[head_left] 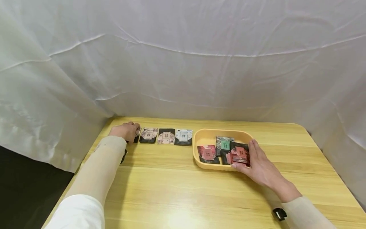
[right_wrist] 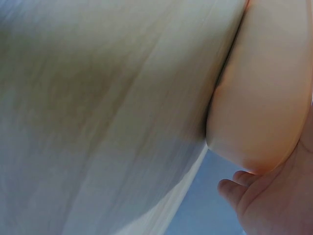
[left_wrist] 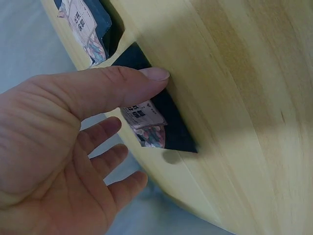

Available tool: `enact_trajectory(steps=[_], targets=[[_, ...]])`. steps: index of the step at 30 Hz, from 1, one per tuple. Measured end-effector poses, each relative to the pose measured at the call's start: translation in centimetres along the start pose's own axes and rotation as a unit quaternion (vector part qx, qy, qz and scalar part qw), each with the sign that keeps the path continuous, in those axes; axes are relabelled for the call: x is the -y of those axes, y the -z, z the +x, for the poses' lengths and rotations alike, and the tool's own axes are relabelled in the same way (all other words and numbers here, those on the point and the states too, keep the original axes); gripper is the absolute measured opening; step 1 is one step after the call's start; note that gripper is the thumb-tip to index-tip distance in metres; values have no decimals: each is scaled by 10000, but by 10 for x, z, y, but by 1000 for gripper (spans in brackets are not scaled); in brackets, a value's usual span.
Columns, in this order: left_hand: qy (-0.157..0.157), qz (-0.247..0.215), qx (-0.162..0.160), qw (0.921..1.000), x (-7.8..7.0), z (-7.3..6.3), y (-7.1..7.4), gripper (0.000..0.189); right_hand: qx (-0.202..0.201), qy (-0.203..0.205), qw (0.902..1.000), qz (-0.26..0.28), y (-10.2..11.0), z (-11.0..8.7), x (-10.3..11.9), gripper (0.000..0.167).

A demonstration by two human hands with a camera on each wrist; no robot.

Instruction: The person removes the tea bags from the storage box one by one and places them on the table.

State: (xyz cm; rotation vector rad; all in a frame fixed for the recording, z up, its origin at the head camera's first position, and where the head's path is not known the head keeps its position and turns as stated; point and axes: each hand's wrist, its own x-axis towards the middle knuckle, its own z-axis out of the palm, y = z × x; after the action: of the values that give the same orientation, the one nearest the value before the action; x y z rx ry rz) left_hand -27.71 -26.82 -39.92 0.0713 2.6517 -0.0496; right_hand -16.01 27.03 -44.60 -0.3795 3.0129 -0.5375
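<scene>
At the left end of a row of sachets, my left hand (head_left: 125, 131) pinches a dark sachet (left_wrist: 172, 113) with a pink floral print and a pale label. In the left wrist view the thumb lies across it, the index finger is hidden and the other fingers are loosely bent. My right hand (head_left: 261, 165) holds the right side of a yellow tray (head_left: 217, 130), thumb at the near rim and fingers along the end. The right wrist view shows the palm against the tray's outer wall. Inside lie a pink sachet (head_left: 208, 154), a green one (head_left: 225, 145) and overlapping red ones (head_left: 240, 154).
A beige floral sachet (head_left: 148, 135), a black and pink one (head_left: 166, 136) and a white-patterned one (head_left: 183, 136) lie side by side, left of the tray. Pale cloth (head_left: 183, 79) hangs behind the wooden table (head_left: 171, 181) and at its sides.
</scene>
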Motion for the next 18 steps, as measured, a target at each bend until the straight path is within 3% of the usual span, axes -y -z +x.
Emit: enact_trajectory(steps=[7, 11, 13, 18], targets=[[14, -129, 39, 9999, 2, -3, -1, 89, 5, 16, 10000, -19, -1, 3, 1, 125], [-238, -334, -319, 9987, -3, -6, 1, 69, -8, 43, 10000, -12, -3, 5, 1, 125], [-422, -401, -637, 9963, -11, -8, 3, 63, -7, 53, 10000, 5, -3, 7, 2, 125], [-700, -726, -1332, 9860, -49, -17, 13, 78, -2, 59, 10000, 35, -3, 10, 3, 124]])
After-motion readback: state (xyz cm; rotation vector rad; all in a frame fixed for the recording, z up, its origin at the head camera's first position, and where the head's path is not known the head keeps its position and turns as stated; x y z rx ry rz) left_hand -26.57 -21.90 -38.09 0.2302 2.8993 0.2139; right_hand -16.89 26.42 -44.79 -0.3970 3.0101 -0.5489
